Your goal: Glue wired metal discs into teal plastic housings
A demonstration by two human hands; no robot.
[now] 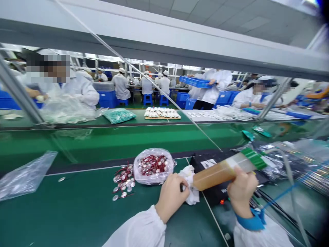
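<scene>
In my right hand (243, 188) is a tilted cylinder of amber liquid (214, 175), like a glue dispensing barrel, with a ribbed green cap (253, 158) at its upper right end. Its lower left end meets a crumpled white tissue (191, 190). My left hand (173, 193) is closed on that tissue, thumb and fingers pinched; a small black piece shows between them. The tissue hides the barrel's tip. Just beyond my left hand sits a clear plastic bag-lined bowl (138, 176) full of small round discs with red wires (154, 164). More wired discs (124, 180) lie loose beside it.
Behind the barrel is a black box (203, 161) with a lit red light. Cables and silver packets (280, 161) crowd the right; a pale hose (289, 171) hangs there. A clear plastic bag (28, 175) lies left. Co-workers sit across the green conveyor belt (115, 139).
</scene>
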